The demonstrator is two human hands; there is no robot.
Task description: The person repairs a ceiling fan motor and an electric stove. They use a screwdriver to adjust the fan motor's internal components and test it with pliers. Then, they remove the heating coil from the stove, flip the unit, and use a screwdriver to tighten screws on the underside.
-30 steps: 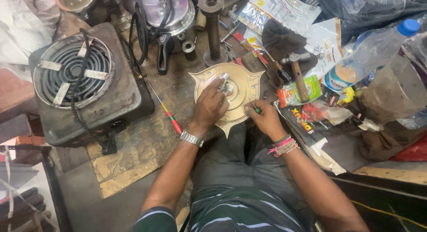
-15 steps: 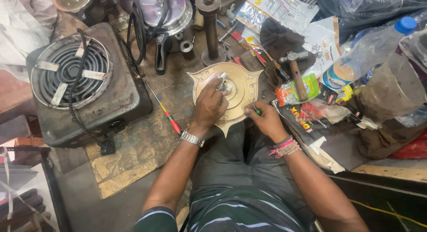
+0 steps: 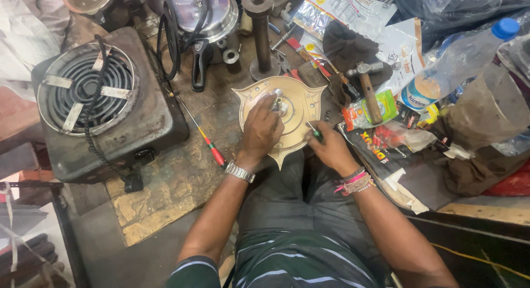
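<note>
Both hands work the tan star-shaped plate (image 3: pixel 301 108) at bench centre. My left hand (image 3: pixel 260 131) has shifted onto its hub at 12 o'clock; my right hand (image 3: pixel 329 147) stays clamped on a green-handled screwdriver (image 3: pixel 314 132) at 3 o'clock.

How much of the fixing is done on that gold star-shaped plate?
Already done: the tan star-shaped plate lies loose on the bench, apart from any appliance. In hand: the left hand presses on its centre hub, and the right hand holds a green-handled tool at its edge. How much is left cannot be told; a red screwdriver lies unused beside it.
</note>
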